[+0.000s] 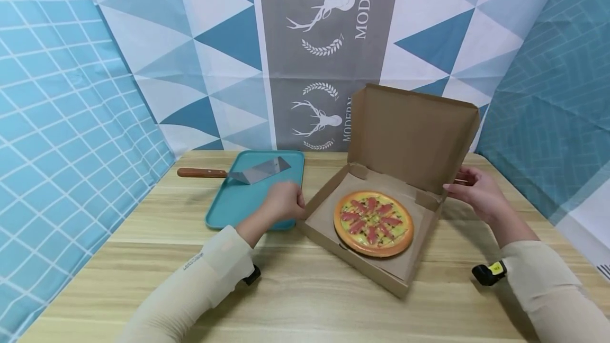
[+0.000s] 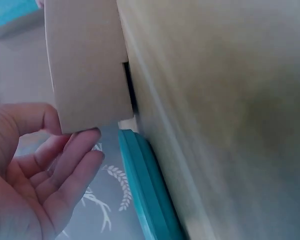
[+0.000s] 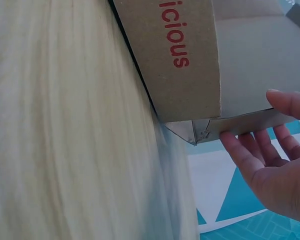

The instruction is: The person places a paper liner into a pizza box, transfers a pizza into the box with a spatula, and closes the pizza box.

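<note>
An open cardboard pizza box stands on the table at an angle, its lid raised at the back. Inside lies a whole round pizza with pinkish strips on yellow topping. My left hand pinches the box's left corner; the left wrist view shows the thumb on one side of the cardboard and fingertips at its lower edge. At the back right, my right hand holds the lid's side near the hinge, thumb on the inner face and fingers on the outside. Red lettering marks the box's side.
Left of the box lies a turquoise tray, close to the left hand. A pizza server with a wooden handle rests across it, the handle reaching past the tray's left edge. Patterned cloth hangs behind the wooden table.
</note>
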A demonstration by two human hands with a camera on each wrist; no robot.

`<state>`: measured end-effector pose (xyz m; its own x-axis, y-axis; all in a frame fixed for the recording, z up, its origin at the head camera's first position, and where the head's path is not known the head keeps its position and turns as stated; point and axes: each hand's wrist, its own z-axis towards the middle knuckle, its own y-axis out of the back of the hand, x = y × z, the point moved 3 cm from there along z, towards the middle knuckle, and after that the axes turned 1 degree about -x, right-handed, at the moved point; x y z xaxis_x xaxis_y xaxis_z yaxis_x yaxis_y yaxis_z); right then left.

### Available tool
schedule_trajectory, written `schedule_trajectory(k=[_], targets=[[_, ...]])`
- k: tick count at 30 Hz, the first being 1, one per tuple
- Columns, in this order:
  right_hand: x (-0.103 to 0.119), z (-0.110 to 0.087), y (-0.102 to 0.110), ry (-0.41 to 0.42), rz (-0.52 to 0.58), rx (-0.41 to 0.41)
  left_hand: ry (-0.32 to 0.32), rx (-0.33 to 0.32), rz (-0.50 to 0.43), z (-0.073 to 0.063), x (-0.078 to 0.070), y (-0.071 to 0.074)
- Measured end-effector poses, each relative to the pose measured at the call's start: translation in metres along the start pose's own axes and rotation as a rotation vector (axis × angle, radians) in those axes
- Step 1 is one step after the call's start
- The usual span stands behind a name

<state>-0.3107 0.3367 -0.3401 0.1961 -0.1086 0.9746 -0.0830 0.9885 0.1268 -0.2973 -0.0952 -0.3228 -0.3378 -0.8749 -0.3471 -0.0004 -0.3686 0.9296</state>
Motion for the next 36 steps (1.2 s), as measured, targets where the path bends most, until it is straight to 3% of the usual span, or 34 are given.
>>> schedule_trajectory(k=[4,8,13,15,18,20,22,29,33,36], targets=[[-0.002,0.008,-0.007,-0.029,0.015,0.029,-0.021,0.066,-0.047,-0.014,-0.001,0.0],[-0.004,0.015,-0.014,-0.08,-0.039,0.04,-0.045,0.144,-0.112,-0.024,-0.002,0.0],[-0.004,0.023,-0.022,-0.131,-0.157,0.035,-0.102,0.214,-0.143,-0.021,-0.004,0.009],[-0.003,0.026,-0.024,-0.14,-0.164,0.037,-0.086,0.244,-0.27,-0.01,-0.004,0.014],[-0.002,0.028,-0.025,-0.147,-0.149,0.036,-0.016,0.265,-0.543,0.017,-0.003,0.019],[-0.003,0.028,-0.026,-0.152,-0.126,0.036,0.04,0.248,-0.709,0.038,-0.002,0.019],[-0.005,0.028,-0.026,-0.158,-0.109,0.035,0.071,0.204,-0.779,0.06,-0.001,0.016],[-0.007,0.028,-0.026,-0.143,-0.098,0.035,0.106,0.017,-0.809,0.125,-0.006,0.003],[-0.006,0.029,-0.026,-0.132,-0.091,0.035,0.129,-0.048,-0.82,0.146,-0.019,0.005],[-0.005,0.033,-0.027,-0.133,-0.094,0.033,0.141,-0.112,-0.726,0.155,-0.027,0.01]])
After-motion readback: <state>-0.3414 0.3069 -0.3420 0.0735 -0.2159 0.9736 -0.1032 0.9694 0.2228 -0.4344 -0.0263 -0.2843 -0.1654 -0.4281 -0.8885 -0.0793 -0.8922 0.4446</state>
